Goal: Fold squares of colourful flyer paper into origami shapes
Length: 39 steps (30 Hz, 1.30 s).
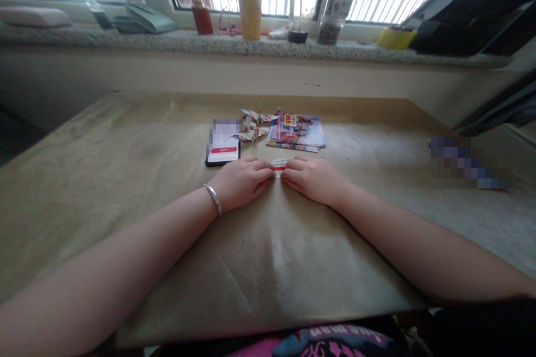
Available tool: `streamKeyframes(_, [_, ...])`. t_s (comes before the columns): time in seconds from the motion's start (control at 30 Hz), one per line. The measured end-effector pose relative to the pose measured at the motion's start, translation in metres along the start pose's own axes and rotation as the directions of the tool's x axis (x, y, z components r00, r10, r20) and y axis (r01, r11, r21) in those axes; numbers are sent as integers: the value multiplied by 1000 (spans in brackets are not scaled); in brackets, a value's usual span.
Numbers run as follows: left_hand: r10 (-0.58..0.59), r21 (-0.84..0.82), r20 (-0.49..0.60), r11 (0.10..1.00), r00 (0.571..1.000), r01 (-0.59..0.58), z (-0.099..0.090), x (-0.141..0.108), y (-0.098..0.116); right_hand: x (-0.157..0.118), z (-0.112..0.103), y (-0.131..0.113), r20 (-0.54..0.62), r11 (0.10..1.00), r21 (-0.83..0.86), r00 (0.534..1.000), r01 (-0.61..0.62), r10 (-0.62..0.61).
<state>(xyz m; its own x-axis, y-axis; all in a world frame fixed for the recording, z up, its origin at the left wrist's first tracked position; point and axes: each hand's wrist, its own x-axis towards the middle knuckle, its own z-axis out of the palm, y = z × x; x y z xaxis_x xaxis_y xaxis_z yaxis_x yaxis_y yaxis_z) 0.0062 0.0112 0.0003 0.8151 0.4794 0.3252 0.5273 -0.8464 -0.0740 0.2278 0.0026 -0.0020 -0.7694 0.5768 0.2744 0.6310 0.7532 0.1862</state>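
Observation:
A small piece of folded printed paper point(279, 163), white with a red stripe, lies low at the table's middle between my hands. My left hand point(246, 181), with a silver bangle at the wrist, pinches the paper's left side. From the right, my right hand point(313, 178) presses its fingers together on the other side. Most of the paper is hidden under my fingers. Just beyond are folded paper cranes point(252, 133), made of similar printed paper. A stack of colourful printed sheets point(297, 131) lies to their right, and a phone point(223, 142) with a lit screen to their left.
The table point(201, 268) has a smooth beige cover. A blurred-out flat item point(467, 163) lies at the right. Behind the table, a stone windowsill point(163, 40) holds a red jar point(202, 18), a tall yellow cylinder point(248, 0), a clear container point(335, 14) and a dark bulky object point(473, 11).

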Motion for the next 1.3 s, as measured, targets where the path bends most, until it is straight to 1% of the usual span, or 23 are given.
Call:
streamKeyframes(0.1, [19, -13, -7, 1000, 1000, -19, -1, 0, 0, 0, 0, 1, -16, 1000, 21, 1000, 17, -16])
streamKeyframes(0.23, [8, -49, -25, 999, 1000, -9, 0, -1, 0, 1, 1, 1, -53, 996, 87, 998, 27, -23])
streamKeyframes(0.43, [32, -76, -57, 996, 998, -37, 2, 0, 0, 3, 4, 4, -59, 981, 189, 997, -28, 40])
streamKeyframes(0.6, [41, -65, -66, 997, 997, -45, 3, -1, -1, 2, 7, 10, -66, 960, 277, 997, -27, 47])
streamKeyframes(0.7, [31, -61, -53, 998, 998, -35, 3, -1, -1, 2, 8, 11, -69, 962, 272, 997, -20, 40])
streamKeyframes(0.83, [7, -55, -30, 998, 1000, -8, 2, 0, -1, 3, 8, 9, -68, 977, 214, 997, -18, 33])
streamKeyframes(1.0, [0, -75, -28, 997, 1000, -3, 3, 0, -2, 5, 7, 3, -73, 984, 166, 995, -56, 69])
streamKeyframes(1.2, [-4, -35, -9, 999, 1000, 4, 2, 0, -1, 9, 12, 1, -88, 968, 212, 984, -131, 152])
streamKeyframes(1.3, [-3, -5, -2, 1000, 1000, 3, 2, 0, -1, 10, 17, 2, -91, 946, 278, 975, -168, 200])
